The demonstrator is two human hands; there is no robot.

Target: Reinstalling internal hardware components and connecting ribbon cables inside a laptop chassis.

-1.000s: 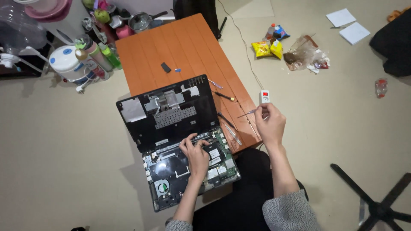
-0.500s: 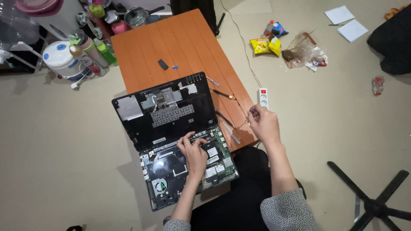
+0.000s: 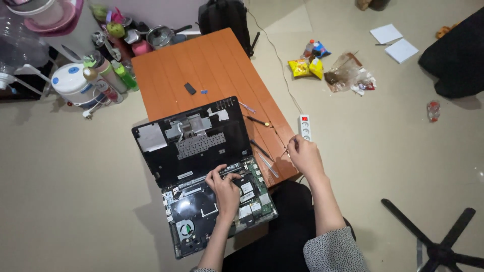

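**A:** What do I have under my hands right now?

**B:** My left hand [image 3: 225, 187] rests flat on the opened laptop [image 3: 201, 176], fingers spread and pressing near the hinge line, where the bared circuit board meets the lifted black cover. The laptop sits at the near end of the orange table [image 3: 212, 65], hanging over its 6 o'clock edge.

**A:** And the other one?

**B:** My right hand [image 3: 304, 155] is at 3 o'clock from the laptop, at the table's right edge, its fingertips pinched together on a thin tool [image 3: 283, 149]; I cannot tell what kind. Just past it, at 12 o'clock, a white power strip [image 3: 304, 127] lies on the floor.

**A:** Anything between the hands?

**B:** Screwdrivers [image 3: 261, 149] lie loose on the table, beside the laptop's right edge.
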